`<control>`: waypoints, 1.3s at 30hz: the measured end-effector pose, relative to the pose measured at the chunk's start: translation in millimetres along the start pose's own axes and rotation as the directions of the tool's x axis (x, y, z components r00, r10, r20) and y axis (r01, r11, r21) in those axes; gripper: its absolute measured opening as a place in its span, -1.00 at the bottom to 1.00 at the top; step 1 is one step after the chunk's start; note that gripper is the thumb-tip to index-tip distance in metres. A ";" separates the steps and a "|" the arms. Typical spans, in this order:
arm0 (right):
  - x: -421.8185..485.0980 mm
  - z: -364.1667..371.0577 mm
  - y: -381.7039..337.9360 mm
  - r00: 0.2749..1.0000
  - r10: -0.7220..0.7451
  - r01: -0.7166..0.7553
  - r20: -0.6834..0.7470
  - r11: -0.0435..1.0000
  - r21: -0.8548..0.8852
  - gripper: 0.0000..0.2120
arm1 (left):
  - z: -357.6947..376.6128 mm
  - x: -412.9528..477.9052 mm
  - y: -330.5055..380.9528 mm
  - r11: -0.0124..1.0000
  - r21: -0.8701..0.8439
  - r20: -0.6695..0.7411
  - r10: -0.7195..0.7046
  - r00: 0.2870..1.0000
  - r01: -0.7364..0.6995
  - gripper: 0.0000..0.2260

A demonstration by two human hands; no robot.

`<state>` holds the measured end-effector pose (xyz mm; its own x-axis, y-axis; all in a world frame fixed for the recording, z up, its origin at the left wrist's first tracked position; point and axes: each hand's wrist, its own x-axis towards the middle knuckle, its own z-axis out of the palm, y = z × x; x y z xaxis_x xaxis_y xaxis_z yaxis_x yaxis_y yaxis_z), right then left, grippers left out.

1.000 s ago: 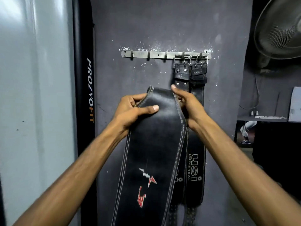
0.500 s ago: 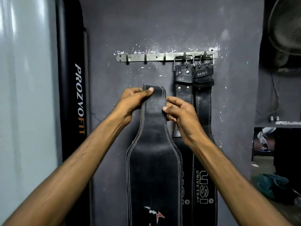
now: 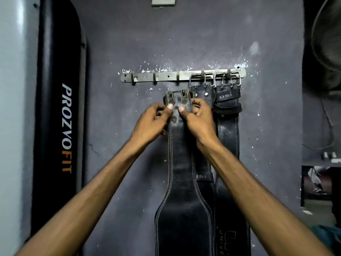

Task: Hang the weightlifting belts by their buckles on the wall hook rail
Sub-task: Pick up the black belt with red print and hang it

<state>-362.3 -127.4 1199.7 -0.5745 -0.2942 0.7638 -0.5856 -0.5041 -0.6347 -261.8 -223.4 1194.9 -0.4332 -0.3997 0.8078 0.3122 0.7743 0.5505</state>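
Observation:
I hold a black leather weightlifting belt [image 3: 181,163] upright against the dark wall, its narrow riveted end just below the metal hook rail [image 3: 166,77]. My left hand [image 3: 151,122] pinches the strap's left edge and my right hand [image 3: 198,121] pinches its right edge, thumbs on the front. The buckle of this belt is not visible. Two other black belts hang by their silver buckles from the rail's right hooks: one [image 3: 203,97] right behind my right hand, one marked USI [image 3: 227,126] further right.
Three hooks on the rail's left part are bare. A tall black PROZVOFIT pad [image 3: 60,126] leans against the wall at left beside a pale panel. A fan [image 3: 326,43] and a shelf [image 3: 321,162] are at the right edge.
Both hands have slid the belt upward and gripped nearer its narrow end, which now reaches just under the rail. The view has tilted up and closer to the wall.

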 end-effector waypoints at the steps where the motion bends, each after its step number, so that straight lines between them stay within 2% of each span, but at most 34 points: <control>1: 1.5 -1.0 3.6 1.000 0.000 0.000 0.014 1.000 0.004 -0.64 | 0.7 9.2 2.4 1.000 0.024 -0.009 0.001 1.000 -0.001 -0.66; 3: 7.2 -3.9 9.3 0.999 -0.015 0.016 0.029 0.999 -0.028 -0.62 | 5.2 24.2 2.3 0.999 0.032 -0.031 -0.009 0.999 0.010 -0.61; 5: 12.1 -7.1 7.6 0.997 -0.036 0.040 0.068 0.997 -0.069 -0.57 | 11.7 36.4 -1.3 0.999 0.034 -0.090 0.001 0.996 0.002 -0.65; 9: 32.5 -5.6 -2.7 0.979 -0.114 0.150 0.170 0.964 -0.217 -0.27 | 18.2 62.9 3.5 0.950 0.307 -0.238 0.129 0.963 -0.051 -0.73; 11: 46.4 -0.7 -12.2 0.972 -0.143 0.198 0.184 0.922 -0.331 -0.21 | 18.6 78.6 10.1 0.894 0.445 -0.261 0.196 0.945 -0.063 -0.73; 14: 71.6 6.1 -26.4 0.969 -0.167 0.239 0.181 0.811 -0.534 -0.21 | 19.8 104.1 20.0 0.831 0.555 -0.249 0.225 0.942 -0.052 -0.70; 19: 96.9 14.8 -31.3 0.968 -0.131 0.248 0.213 0.599 -0.762 -0.17 | 26.4 134.5 10.4 0.763 0.647 -0.160 0.148 0.976 -0.009 -0.69; 21: 91.9 14.7 -22.7 0.963 -0.115 0.268 0.244 0.526 -0.807 -0.12 | 32.0 130.3 -7.2 0.726 0.687 -0.136 0.177 0.975 -0.036 -0.68; 25: 78.1 12.3 -8.9 0.954 -0.202 0.288 0.220 0.422 -0.859 -0.16 | 33.8 117.9 -26.3 0.721 0.678 -0.131 0.313 0.941 -0.145 -0.62; 28: 74.6 11.3 -5.6 0.957 -0.195 0.279 0.214 0.418 -0.865 -0.15 | 26.9 110.9 -31.8 0.736 0.647 -0.086 0.327 0.941 -0.196 -0.56; 32: 61.2 10.5 3.6 0.968 -0.156 0.249 0.196 0.510 -0.823 -0.14 | 17.3 89.9 -42.6 0.753 0.600 0.010 0.331 0.943 -0.271 -0.48; 35: 43.7 10.2 13.4 0.966 -0.176 0.257 0.189 0.573 -0.778 -0.15 | 8.8 70.1 -50.4 0.758 0.587 0.081 0.295 0.952 -0.285 -0.40; 39: 12.1 8.8 20.4 0.962 -0.190 0.273 0.197 0.604 -0.749 -0.12 | -4.1 35.8 -59.9 0.790 0.549 0.117 0.251 0.961 -0.273 -0.38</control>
<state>-376.1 -148.4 1197.0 -0.3285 -0.3473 0.8783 -0.9387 0.2228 -0.2630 -292.5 -286.1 1191.7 -0.4367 -0.1325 0.8898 -0.0992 0.9902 0.0988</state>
